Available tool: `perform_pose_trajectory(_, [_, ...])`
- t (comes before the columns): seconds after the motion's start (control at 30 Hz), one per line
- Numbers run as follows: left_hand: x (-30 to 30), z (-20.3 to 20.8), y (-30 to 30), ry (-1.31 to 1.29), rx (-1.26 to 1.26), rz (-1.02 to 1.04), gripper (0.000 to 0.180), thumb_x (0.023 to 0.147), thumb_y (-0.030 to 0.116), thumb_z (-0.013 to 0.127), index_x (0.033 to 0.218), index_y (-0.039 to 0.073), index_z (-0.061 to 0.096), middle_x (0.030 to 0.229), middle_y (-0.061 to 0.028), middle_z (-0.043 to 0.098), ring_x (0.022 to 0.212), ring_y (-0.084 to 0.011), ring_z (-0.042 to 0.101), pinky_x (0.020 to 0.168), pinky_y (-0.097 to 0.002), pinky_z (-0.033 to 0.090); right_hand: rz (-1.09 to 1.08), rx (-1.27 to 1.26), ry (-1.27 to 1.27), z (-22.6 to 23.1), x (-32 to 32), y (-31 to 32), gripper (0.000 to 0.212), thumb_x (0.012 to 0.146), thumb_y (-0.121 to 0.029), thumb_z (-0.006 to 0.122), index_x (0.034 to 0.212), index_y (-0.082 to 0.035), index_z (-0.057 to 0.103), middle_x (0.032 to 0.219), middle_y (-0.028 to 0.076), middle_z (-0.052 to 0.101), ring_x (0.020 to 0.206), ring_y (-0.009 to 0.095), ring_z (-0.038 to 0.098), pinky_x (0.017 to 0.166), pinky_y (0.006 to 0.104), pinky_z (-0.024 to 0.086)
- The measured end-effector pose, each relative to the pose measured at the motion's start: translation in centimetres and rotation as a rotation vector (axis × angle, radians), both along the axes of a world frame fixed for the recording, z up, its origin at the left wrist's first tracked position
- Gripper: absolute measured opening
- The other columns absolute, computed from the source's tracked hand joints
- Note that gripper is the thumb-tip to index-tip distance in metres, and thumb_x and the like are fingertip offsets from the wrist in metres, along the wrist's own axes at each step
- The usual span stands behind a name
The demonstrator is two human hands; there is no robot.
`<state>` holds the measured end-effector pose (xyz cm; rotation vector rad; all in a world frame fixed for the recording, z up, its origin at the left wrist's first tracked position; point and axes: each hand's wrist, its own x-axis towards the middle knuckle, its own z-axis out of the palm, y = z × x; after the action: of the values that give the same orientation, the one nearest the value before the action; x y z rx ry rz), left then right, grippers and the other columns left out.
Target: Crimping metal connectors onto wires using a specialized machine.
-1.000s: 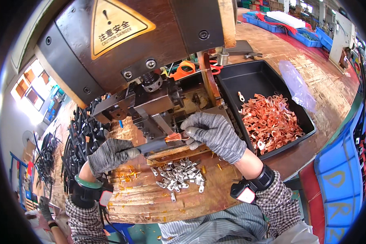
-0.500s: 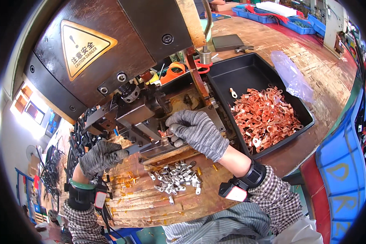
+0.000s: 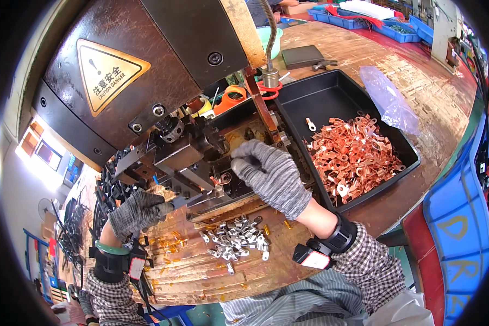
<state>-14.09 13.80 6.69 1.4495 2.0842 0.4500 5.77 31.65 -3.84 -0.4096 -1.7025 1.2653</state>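
Observation:
My left hand (image 3: 137,213), in a grey knit glove, is closed beside the flat grey metal strip (image 3: 180,201) at the machine's left front; whatever its fingers grip is hidden. My right hand (image 3: 274,178), gloved alike, hovers just right of the press tooling (image 3: 187,157). Its thumb and forefinger are curved and slightly apart, with nothing visible between them. A small copper-coloured terminal (image 3: 223,177) lies at the tooling, left of the right fingertips. Below the machine bed, a pile of silver cable lugs (image 3: 238,238) rests on the worn wooden table (image 3: 201,282).
A black tray (image 3: 315,100) with many copper lugs (image 3: 356,157) stands right of the press. Beside it lies a clear plastic bag (image 3: 386,100). Orange-handled scissors (image 3: 231,99) sit behind the tooling. Black cables (image 3: 111,187) crowd the left; a blue crate (image 3: 459,233) stands at right.
My right hand has drawn back up and right from the tooling, its fingers loosening and uncovering the copper-coloured terminal. My left hand has barely moved. The whole view has shifted slightly.

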Motion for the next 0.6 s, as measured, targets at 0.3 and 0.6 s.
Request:
perform_pose_trajectory(0.3, [-0.8,-0.5,-0.1,0.025,0.023,-0.026,0.032,0.085,0.031,0.058,0.082,-0.001,0.063,0.059,-0.0009,0.053,0.053,-0.0093,0.041,0.047,-0.0258,0.036,-0.087,-0.141,0.188,0.1,1.2,1.2,0.013,0.083,-0.014,0.060,0.090,-0.003,0.060,0.069,0.002,0.059,0.059,0.007,0.050,0.056,0.0223,0.043])
perform_pose_trajectory(0.6, [-1.3,-2.1,-1.6,-0.009,0.178,-0.008,0.031,0.083,0.029,0.063,0.086,-0.002,0.062,0.066,-0.0020,0.057,0.058,-0.0078,0.048,0.051,-0.0233,0.040,-0.109,-0.123,0.233,0.0,1.3,1.0,0.012,0.083,-0.013,0.059,0.089,-0.002,0.060,0.071,0.002,0.059,0.063,0.008,0.051,0.059,0.0227,0.044])
